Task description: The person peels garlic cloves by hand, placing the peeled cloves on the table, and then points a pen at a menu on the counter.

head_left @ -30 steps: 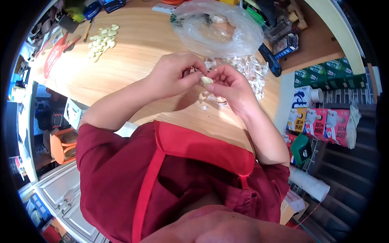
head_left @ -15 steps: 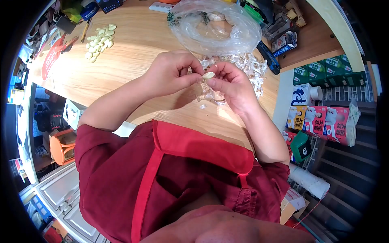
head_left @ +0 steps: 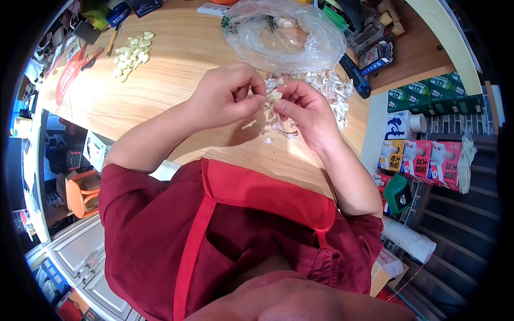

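Note:
A pale garlic clove is pinched between the thumb and forefinger of my right hand. My left hand is closed too, its thumb and forefinger meeting at the clove's left end; whether loose skin is caught there is too small to tell. Below and behind the fingers lies a heap of papery garlic skins. Peeled garlic cloves form a pile at the left of the wooden table. A clear plastic bag with garlic bulbs inside rests beyond the skins.
A dark blue tool lies by the table's right side, near a small blue box. At the left are a pen and a red fan-shaped card. Colourful cartons stand to the right, below table level.
The clove has turned in my right fingers and shows less of its length. My left fingertips have shifted slightly left and up. Everything else stays in place.

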Tool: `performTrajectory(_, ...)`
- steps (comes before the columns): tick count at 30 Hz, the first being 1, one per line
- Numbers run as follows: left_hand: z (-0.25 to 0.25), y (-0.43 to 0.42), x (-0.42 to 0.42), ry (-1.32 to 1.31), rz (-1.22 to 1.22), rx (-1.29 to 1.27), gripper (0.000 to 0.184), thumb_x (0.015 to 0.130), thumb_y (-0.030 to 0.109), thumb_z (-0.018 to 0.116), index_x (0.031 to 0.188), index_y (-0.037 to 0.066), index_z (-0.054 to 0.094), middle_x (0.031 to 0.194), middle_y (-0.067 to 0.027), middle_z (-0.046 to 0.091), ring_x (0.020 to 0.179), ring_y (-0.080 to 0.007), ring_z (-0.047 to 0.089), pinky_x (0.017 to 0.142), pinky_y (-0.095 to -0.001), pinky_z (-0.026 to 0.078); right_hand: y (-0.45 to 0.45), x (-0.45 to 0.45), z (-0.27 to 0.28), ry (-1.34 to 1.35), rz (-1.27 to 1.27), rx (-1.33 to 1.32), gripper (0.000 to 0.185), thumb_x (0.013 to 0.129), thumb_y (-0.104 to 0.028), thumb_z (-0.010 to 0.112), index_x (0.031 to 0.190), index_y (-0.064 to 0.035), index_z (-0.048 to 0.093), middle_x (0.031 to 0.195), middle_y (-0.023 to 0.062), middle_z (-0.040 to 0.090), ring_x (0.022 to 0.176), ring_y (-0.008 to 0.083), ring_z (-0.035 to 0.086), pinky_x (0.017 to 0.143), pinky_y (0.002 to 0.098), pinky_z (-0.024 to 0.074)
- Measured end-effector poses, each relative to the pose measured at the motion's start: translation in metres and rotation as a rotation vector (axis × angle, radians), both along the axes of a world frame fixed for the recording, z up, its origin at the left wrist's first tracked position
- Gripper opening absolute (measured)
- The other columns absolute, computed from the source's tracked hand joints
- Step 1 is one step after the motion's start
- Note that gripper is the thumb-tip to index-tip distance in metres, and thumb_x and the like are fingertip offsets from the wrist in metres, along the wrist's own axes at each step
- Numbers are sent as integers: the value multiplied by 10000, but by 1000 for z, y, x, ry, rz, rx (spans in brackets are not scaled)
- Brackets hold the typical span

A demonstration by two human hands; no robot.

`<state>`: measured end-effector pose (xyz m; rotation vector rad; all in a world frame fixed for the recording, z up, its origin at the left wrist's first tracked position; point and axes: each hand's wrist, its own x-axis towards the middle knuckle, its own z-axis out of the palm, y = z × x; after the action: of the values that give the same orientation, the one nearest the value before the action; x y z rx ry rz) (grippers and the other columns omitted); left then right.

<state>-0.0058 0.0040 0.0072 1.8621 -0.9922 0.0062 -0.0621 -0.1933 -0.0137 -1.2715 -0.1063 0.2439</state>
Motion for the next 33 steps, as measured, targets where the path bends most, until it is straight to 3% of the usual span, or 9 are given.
performTrajectory(4, 0, 0, 0, -10, 39, 24, 90, 709, 23, 647, 762, 46, 578, 711, -12, 539, 525, -83, 453, 495, -217, 367, -1, 1, -1, 41, -96, 43, 174, 836, -21, 561, 1005, -4, 526, 860, 55, 590, 738, 99, 556, 638, 212, 445)
performTrajectory(7, -3, 0, 5, -9, -30, 156, 184, 723, 17, 625, 900, 38, 580, 827, -22, 571, 622, -84, 489, 554, -208, 394, -8, 3, 9, 23, -172, 239, 176, 837, 2, 504, 1013, 5, 504, 852, 75, 587, 734, 119, 566, 625, 220, 450)
performTrajectory(10, -5, -5, 2, 244, -90, 41, 323, 758, -5, 565, 1077, 19, 520, 940, -37, 571, 736, -84, 504, 618, -208, 410, -6, 1, 23, 87, -209, 406, 164, 828, 13, 479, 988, 0, 510, 844, 76, 583, 711, 126, 554, 607, 225, 439)
performTrajectory(13, -13, -4, 9, 405, -244, -107, 404, 798, -36, 496, 1194, 10, 432, 1040, -59, 550, 816, -85, 508, 659, -213, 422, -15, 1, 12, 125, 15, 452, 140, 831, -5, 518, 971, -2, 524, 854, 67, 576, 720, 110, 539, 599, 224, 428)
performTrajectory(16, -9, -5, 6, 477, -225, -112, 383, 830, -58, 454, 1206, 2, 410, 1066, -78, 539, 825, -91, 521, 663, -214, 424, -9, -3, 11, 71, -29, 43, 131, 833, -34, 563, 958, -5, 538, 852, 45, 567, 698, 85, 518, 591, 222, 423)
performTrajectory(23, -3, -5, -1, 450, -204, -27, 414, 813, -43, 549, 1197, -5, 400, 1059, -73, 546, 821, -100, 584, 686, -234, 477, 5, -5, -1, -388, -128, -576, 183, 782, -77, 645, 959, -37, 621, 796, 5, 577, 647, 60, 505, 602, 212, 427)
performTrajectory(26, 0, -3, -1, 437, -143, 34, 379, 773, -40, 612, 1108, -9, 438, 1003, -66, 558, 791, -101, 597, 673, -236, 491, 4, -8, 10, -385, -97, -631, 198, 752, -68, 661, 947, -49, 630, 802, 18, 583, 663, 62, 503, 629, 212, 427)
performTrajectory(28, -2, -2, 0, 514, -131, -19, 308, 751, -35, 645, 1012, -9, 482, 964, -67, 561, 761, -103, 597, 659, -228, 491, 1, -7, 11, -289, -42, -554, 195, 757, -70, 663, 948, -44, 629, 801, 10, 581, 684, 63, 500, 643, 212, 425)
performTrajectory(33, -9, -1, 4, 316, -166, -54, 195, 729, 22, 693, 870, 29, 559, 807, -27, 590, 688, -77, 613, 589, -202, 474, 1, -6, 5, -148, -9, -288, 185, 768, -76, 668, 939, -28, 616, 802, -8, 575, 731, 60, 493, 675, 213, 421)
